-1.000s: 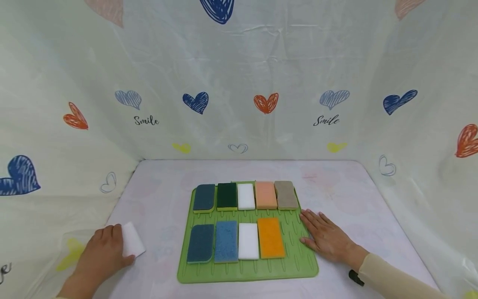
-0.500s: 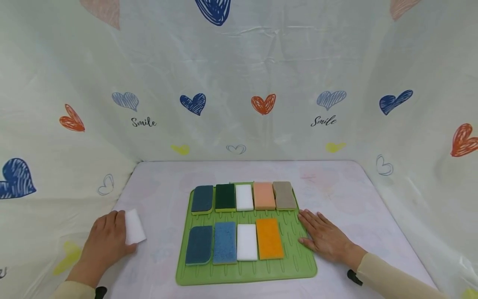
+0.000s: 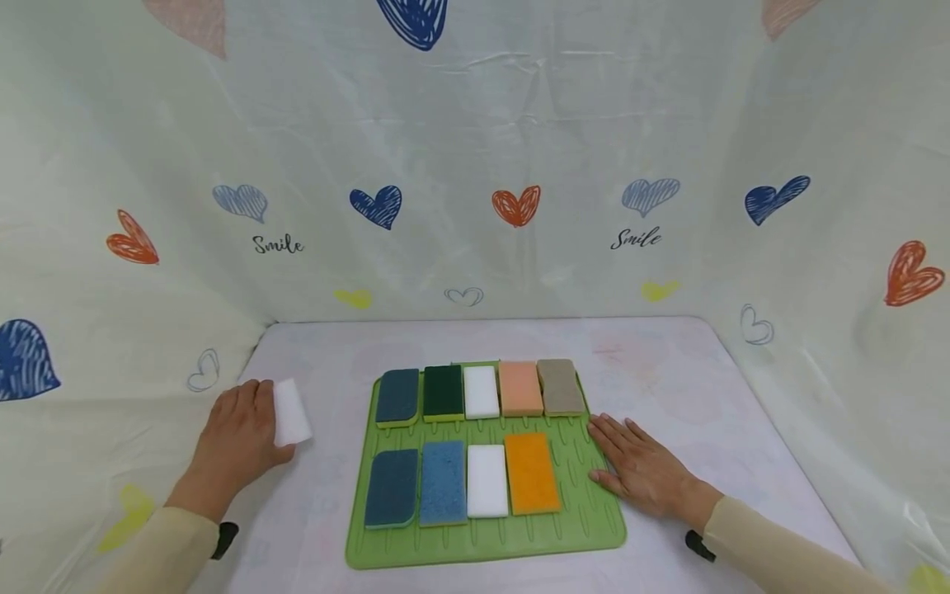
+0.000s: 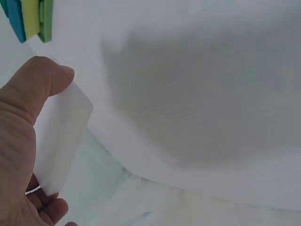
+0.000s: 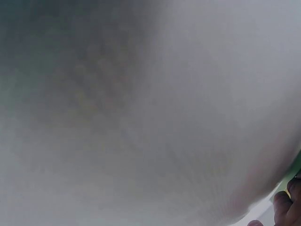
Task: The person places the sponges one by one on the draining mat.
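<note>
My left hand [image 3: 239, 437] grips a white sponge [image 3: 292, 414] at the left side of the table. In the left wrist view the thumb lies on one end of this white block [image 4: 65, 136], and curled fingertips show at the other end. Fingers of my right hand [image 3: 647, 477] lie straight and rest on the right edge of a green ridged mat [image 3: 594, 516]. Two rows of sponges lie on that mat. Its front row holds a dark blue sponge [image 3: 392, 488], a lighter blue one [image 3: 443, 483], a white one [image 3: 487, 481] and an orange one [image 3: 533, 473].
Along the back row are a blue sponge [image 3: 398, 396], a dark green one [image 3: 443, 392], a white one [image 3: 481, 392], a peach one [image 3: 520, 388] and a grey-beige one [image 3: 562, 386]. A heart-printed sheet [image 3: 579, 124] surrounds the pale table [image 3: 653, 355].
My left hand has moved away from me and slightly right, carrying the white sponge with it. The right hand stays on the mat's edge. The head view has shifted a little.
</note>
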`<state>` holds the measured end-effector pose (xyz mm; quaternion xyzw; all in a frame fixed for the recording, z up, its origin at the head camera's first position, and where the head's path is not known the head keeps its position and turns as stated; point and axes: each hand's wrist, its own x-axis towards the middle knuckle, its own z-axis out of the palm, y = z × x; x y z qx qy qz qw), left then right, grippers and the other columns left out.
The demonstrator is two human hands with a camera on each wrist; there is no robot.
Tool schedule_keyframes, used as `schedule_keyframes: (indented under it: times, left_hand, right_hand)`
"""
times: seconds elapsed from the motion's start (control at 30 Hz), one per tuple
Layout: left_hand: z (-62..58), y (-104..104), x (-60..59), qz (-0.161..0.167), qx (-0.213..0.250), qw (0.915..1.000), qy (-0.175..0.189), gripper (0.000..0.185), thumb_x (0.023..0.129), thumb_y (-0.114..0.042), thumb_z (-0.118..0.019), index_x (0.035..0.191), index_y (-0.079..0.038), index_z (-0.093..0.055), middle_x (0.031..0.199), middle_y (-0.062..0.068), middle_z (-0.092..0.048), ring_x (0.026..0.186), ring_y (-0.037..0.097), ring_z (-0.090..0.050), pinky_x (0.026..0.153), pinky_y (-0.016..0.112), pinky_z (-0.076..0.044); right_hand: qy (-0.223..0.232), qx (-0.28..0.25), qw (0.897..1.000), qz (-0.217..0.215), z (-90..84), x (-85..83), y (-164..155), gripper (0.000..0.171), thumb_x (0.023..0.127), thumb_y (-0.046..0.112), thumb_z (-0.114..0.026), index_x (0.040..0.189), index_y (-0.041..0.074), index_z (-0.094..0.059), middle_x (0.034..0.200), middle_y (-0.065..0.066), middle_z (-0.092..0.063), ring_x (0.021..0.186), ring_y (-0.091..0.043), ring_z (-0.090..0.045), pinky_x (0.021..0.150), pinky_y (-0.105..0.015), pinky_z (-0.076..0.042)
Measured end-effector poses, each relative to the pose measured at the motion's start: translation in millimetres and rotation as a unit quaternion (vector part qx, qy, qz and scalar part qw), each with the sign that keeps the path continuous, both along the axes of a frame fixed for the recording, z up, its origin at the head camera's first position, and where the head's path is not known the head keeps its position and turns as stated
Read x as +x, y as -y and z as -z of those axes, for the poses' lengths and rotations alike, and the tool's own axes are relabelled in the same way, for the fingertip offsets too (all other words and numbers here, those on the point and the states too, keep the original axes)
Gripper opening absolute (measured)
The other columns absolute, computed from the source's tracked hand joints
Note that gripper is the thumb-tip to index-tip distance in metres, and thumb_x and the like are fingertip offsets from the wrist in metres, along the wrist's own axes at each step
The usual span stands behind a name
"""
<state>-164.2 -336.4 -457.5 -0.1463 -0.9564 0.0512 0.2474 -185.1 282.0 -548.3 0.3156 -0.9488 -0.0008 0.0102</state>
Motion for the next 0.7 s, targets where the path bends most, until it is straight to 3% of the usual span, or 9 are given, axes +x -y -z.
schedule_keyframes:
  times: [0.2, 0.43, 0.7]
  left_hand:
    - [-13.1, -27.0, -10.8, 0.023, -0.010, 0.9996, -0.017, 0.108, 0.050, -0.030, -0.102, 0.125, 0.022, -0.045, 0.108, 0.037, -0.057, 0.100, 0.051, -0.058, 0.093, 0.061, -0.051]
    - [-33.3, -78.3, -15.6, 0.017, -0.016, 0.9992, 0.032, 0.112, 0.058, -0.039, -0.102, 0.134, 0.021, -0.046, 0.120, 0.037, -0.059, 0.113, 0.051, -0.059, 0.105, 0.060, -0.050]
    - [-42.3, -154.2, -21.9, 0.079, 0.025, 0.9941, 0.070, 0.111, 0.066, -0.046, -0.098, 0.140, 0.018, -0.046, 0.128, 0.034, -0.059, 0.120, 0.046, -0.058, 0.111, 0.054, -0.049]
  right_hand:
    - [-0.002, 0.008, 1.000, -0.008, -3.4, -1.5, -0.3, 0.080, 0.108, 0.062, -0.044, 0.162, 0.003, -0.040, 0.169, -0.014, -0.038, 0.157, -0.031, -0.036, 0.128, -0.056, -0.030]
    - [0.005, 0.006, 1.000, -0.020, -6.5, -3.1, -3.6, 0.080, 0.108, 0.062, -0.045, 0.162, 0.003, -0.040, 0.169, -0.015, -0.038, 0.156, -0.033, -0.037, 0.126, -0.057, -0.032]
    - [0.014, -0.004, 0.999, -0.028, -8.2, -3.4, -6.8, 0.079, 0.109, 0.061, -0.044, 0.162, 0.002, -0.040, 0.169, -0.016, -0.038, 0.156, -0.034, -0.038, 0.125, -0.059, -0.033]
